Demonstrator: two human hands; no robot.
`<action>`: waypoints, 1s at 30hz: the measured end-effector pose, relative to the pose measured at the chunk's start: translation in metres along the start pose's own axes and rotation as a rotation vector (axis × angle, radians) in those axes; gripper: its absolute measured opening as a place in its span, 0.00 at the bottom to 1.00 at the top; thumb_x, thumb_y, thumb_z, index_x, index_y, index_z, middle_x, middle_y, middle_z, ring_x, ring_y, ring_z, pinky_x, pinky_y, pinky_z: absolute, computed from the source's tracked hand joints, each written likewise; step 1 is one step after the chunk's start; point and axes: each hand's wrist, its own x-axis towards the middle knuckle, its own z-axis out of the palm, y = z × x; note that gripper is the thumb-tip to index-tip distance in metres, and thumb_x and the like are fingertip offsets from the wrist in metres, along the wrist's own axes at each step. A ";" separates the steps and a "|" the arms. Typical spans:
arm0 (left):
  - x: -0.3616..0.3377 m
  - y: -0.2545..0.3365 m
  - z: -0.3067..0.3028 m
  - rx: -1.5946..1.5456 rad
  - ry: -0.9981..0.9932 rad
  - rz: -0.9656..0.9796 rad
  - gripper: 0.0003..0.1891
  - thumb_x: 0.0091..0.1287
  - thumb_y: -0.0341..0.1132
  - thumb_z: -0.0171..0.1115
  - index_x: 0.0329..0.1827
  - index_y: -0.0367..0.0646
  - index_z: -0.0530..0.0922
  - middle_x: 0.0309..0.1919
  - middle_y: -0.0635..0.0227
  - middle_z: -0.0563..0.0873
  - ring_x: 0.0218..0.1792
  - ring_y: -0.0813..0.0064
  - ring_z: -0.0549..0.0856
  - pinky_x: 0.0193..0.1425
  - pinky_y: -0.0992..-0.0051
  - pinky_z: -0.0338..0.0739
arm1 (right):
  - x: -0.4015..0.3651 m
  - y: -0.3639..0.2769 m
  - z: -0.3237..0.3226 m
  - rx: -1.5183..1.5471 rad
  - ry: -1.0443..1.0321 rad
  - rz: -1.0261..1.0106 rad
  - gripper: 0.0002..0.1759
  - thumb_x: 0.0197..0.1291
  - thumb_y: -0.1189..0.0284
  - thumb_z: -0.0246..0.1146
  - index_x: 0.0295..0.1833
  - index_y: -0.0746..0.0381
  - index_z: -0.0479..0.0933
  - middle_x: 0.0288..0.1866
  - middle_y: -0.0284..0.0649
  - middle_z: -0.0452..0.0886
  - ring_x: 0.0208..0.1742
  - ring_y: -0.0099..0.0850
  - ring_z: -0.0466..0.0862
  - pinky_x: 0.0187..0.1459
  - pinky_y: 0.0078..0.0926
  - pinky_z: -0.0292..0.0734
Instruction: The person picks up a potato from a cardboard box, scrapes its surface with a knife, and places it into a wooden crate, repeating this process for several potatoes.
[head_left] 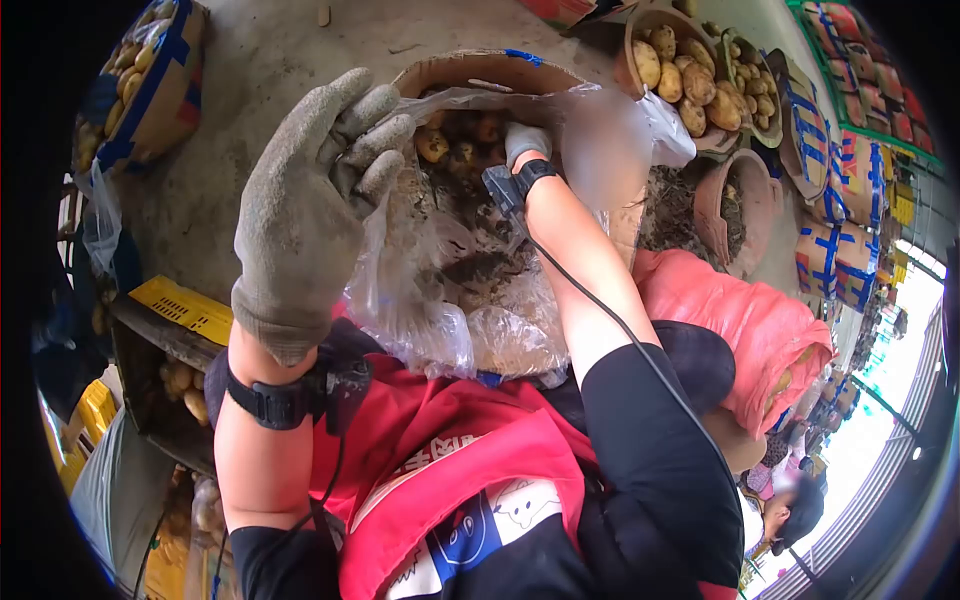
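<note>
A cardboard box [548, 78] lined with a clear plastic bag [430, 325] stands in front of me, with dirt and several potatoes [433, 147] inside. My left hand [305, 200], in a grey work glove, is raised over the left side of the box near the bag's edge. Its fingers are bent but apart, and nothing shows in them. My right hand [527, 142], also gloved, reaches down into the far part of the box beside the potatoes. Its fingers are hidden from view.
Baskets of potatoes [690, 80] stand at the far right, near a tipped pinkish tub [735, 210]. A pink sack [740, 320] lies right of me. A blue-taped carton of potatoes [150, 95] is far left; a yellow crate piece [185, 308] lies nearer. A person [795, 510] is at lower right.
</note>
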 end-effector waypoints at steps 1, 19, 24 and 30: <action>0.000 -0.001 0.000 0.013 0.014 -0.002 0.25 0.86 0.45 0.46 0.77 0.38 0.70 0.65 0.61 0.83 0.60 0.71 0.85 0.65 0.72 0.80 | 0.002 -0.003 0.000 -0.139 0.024 0.013 0.16 0.70 0.65 0.61 0.57 0.56 0.87 0.62 0.41 0.88 0.61 0.47 0.87 0.58 0.40 0.82; -0.056 -0.092 0.045 0.441 -0.218 -0.495 0.29 0.80 0.45 0.62 0.80 0.52 0.66 0.62 0.68 0.83 0.50 0.72 0.89 0.56 0.71 0.86 | -0.316 0.034 -0.193 1.207 0.131 -0.797 0.38 0.63 0.78 0.71 0.77 0.68 0.66 0.67 0.42 0.80 0.66 0.29 0.80 0.69 0.29 0.76; -0.060 -0.116 0.047 0.518 -0.459 -0.294 0.30 0.77 0.37 0.66 0.80 0.49 0.67 0.62 0.69 0.83 0.58 0.76 0.85 0.62 0.73 0.82 | -0.359 0.060 -0.187 1.339 0.138 -0.573 0.31 0.69 0.72 0.69 0.75 0.66 0.71 0.62 0.39 0.83 0.62 0.26 0.82 0.65 0.26 0.77; -0.051 -0.139 0.034 0.931 -0.550 0.114 0.37 0.63 0.19 0.73 0.76 0.41 0.70 0.66 0.67 0.80 0.65 0.76 0.79 0.73 0.71 0.74 | -0.353 0.066 -0.169 1.328 -0.043 -0.454 0.23 0.71 0.66 0.68 0.64 0.71 0.80 0.50 0.37 0.87 0.48 0.18 0.84 0.49 0.19 0.81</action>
